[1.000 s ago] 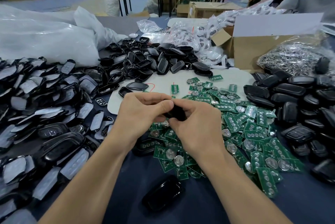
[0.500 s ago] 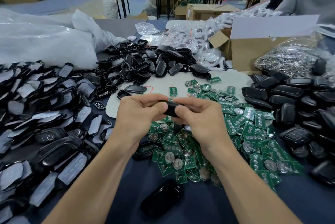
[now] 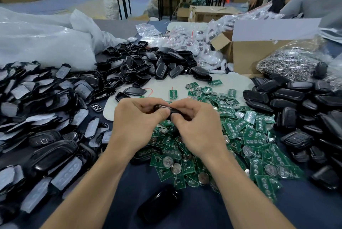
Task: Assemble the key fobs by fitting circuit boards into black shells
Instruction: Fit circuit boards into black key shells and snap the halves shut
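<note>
both hands pressing one black shell over the circuit board pile
the left hand (image 3: pixel 137 125) and right hand (image 3: pixel 199 126) each pinch an end of a black shell (image 3: pixel 166 109), held above the left side of the green circuit board pile (image 3: pixel 240 136); since a second ago more of the shell's edge shows between the fingers, which suggests a board is seated and being pressed home. no brand or label is legible; red pen marks on the white sheet (image 3: pixel 236 80) beyond the pile cannot be read
</note>
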